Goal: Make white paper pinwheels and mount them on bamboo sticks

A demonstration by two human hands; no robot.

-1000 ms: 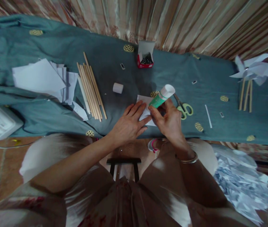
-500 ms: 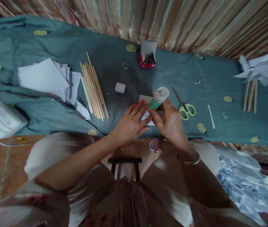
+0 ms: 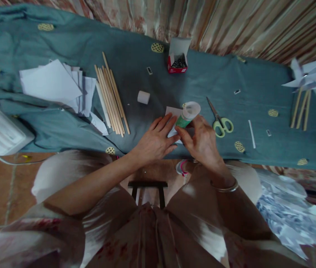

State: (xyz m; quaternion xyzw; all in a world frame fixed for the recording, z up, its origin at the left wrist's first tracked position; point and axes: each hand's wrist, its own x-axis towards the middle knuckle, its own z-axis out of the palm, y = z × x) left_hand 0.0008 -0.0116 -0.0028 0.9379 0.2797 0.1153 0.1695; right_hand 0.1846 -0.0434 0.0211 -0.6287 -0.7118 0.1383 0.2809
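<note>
Your left hand (image 3: pixel 154 141) lies palm down on the paper (image 3: pixel 172 111). Its fingers (image 3: pixel 162 123) are spread wide and flat, pressing the sheet to the table (image 3: pixel 230 82) and gripping nothing. Your right hand (image 3: pixel 204 141) is at the paper's right edge, with its fingers wrapped tight round the tube (image 3: pixel 187 114). The tube is green with a broad white end. It tilts over the paper's right side, white end up and away from you, and its lower end is hidden between your hands.

Most of the paper is under your hands, so only its far corner shows. It sits near the table's front edge.

The scissors (image 3: pixel 221 121) lie just right of the paper, handles towards you, and a thin white strip (image 3: pixel 251 128) lies further right. A small white roll (image 3: pixel 143 97) rests up and to the left of the paper. The sticks (image 3: pixel 112 98) are bundled left of that, and the loose sheets (image 3: pixel 52 83) are piled further left again. Straight beyond the paper, near the table's back edge, a red box (image 3: pixel 178 63) stands open. Far right of the paper, a pinwheel (image 3: pixel 311 74) lies at the picture's edge.
</note>
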